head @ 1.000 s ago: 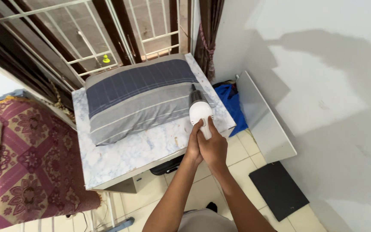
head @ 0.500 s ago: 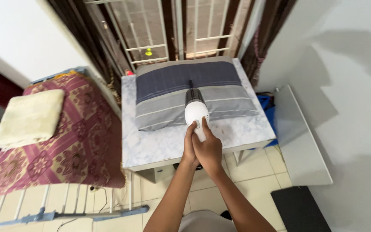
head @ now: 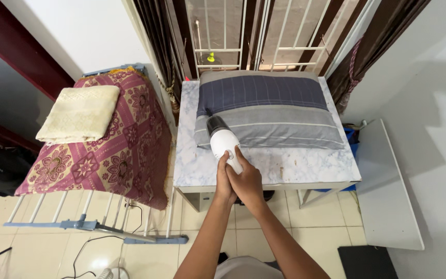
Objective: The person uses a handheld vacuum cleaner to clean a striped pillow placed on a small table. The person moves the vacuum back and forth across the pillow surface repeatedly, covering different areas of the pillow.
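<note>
While both hands, left hand [head: 224, 178] and right hand [head: 247, 182], stay clasped around the white handheld steamer [head: 224, 142], its nozzle has shifted to the folded cloth's [head: 267, 109] left end.

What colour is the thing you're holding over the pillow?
White, with a black nozzle end: the handheld device, seen in the head view.

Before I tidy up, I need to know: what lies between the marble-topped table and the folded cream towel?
In the head view, patterned maroon cloth draped over a drying rack fills the stretch between the towel and the table.
</note>
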